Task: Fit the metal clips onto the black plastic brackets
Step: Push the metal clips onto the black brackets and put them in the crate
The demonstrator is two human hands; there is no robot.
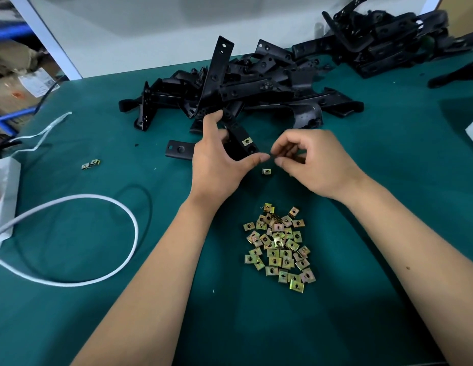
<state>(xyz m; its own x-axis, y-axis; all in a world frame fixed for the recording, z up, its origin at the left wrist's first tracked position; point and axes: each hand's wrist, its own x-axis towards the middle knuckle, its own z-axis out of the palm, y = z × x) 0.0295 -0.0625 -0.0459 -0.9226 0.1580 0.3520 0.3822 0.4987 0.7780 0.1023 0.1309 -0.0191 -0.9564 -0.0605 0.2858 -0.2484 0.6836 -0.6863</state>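
Observation:
My left hand (219, 159) grips a black plastic bracket (239, 143) that carries one brass-coloured metal clip (247, 141) on its upper edge. My right hand (309, 159) is curled just to the right of it, fingertips pinched together; what they pinch is too small to tell. A single loose clip (267, 171) lies on the green mat below the two hands. A heap of several clips (279, 249) sits nearer to me between my forearms. A big pile of black brackets (256, 83) lies behind the hands.
A second pile of brackets (388, 40) sits at the back right. Two stray clips (90, 164) lie to the left. A white cable (103, 204) loops across the mat's left side from a white box (4, 196) at the edge.

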